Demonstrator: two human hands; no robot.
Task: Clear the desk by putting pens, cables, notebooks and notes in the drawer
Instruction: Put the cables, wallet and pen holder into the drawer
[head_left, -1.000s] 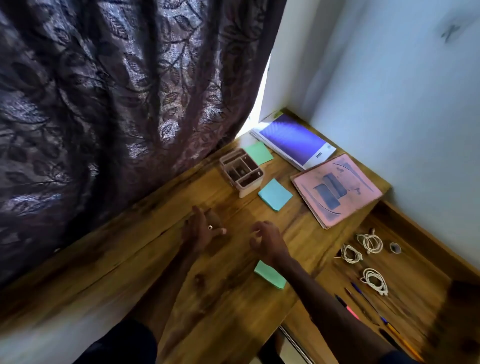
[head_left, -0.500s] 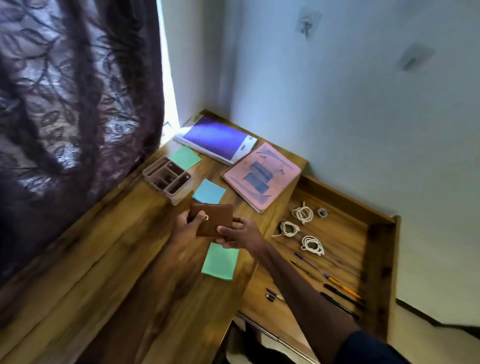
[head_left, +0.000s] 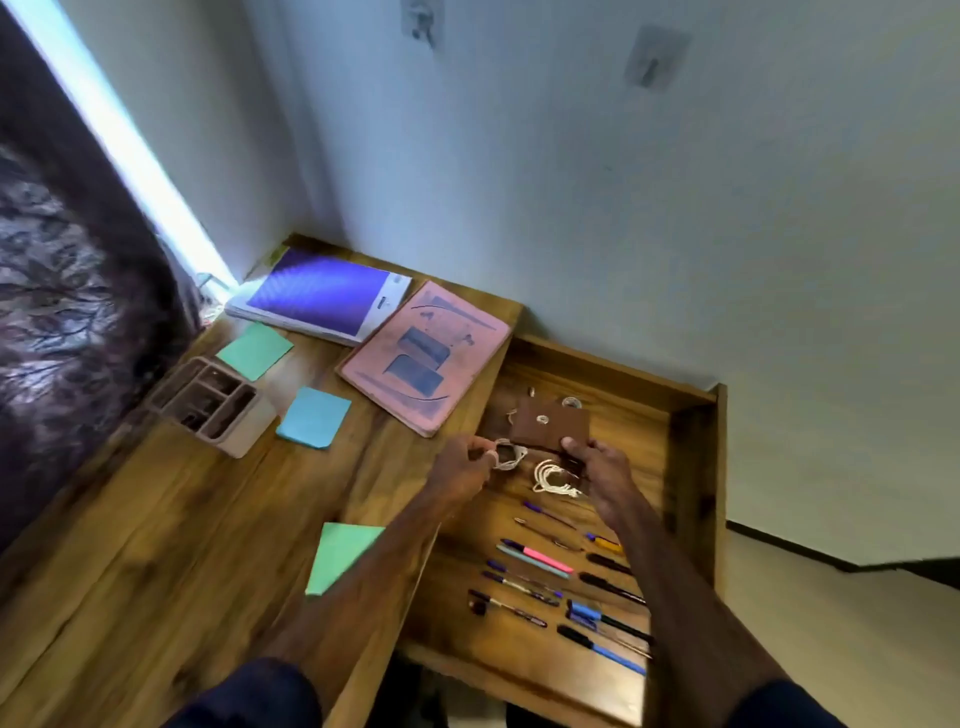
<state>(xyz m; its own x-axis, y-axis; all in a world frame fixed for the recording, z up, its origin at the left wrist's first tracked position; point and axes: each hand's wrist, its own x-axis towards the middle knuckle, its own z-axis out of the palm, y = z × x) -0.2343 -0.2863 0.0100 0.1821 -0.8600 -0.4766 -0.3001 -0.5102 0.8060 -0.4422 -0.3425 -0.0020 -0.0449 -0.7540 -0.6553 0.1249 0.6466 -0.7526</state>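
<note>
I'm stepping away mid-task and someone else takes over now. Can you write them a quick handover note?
Hands: the left hand pinches a coiled white cable over the drawer; the right hand holds a brown wallet above it.
Done: pens and a second white cable lie in the drawer.
Left: purple notebook, pink notebook, far green note, blue note and near green note, all on the desk, go into the drawer.

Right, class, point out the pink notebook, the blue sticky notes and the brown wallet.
pink notebook (head_left: 423, 358), head view, middle of its cover.
blue sticky notes (head_left: 313, 417), head view, centre of the top sheet.
brown wallet (head_left: 563, 428), head view, its flat upper face.
</note>
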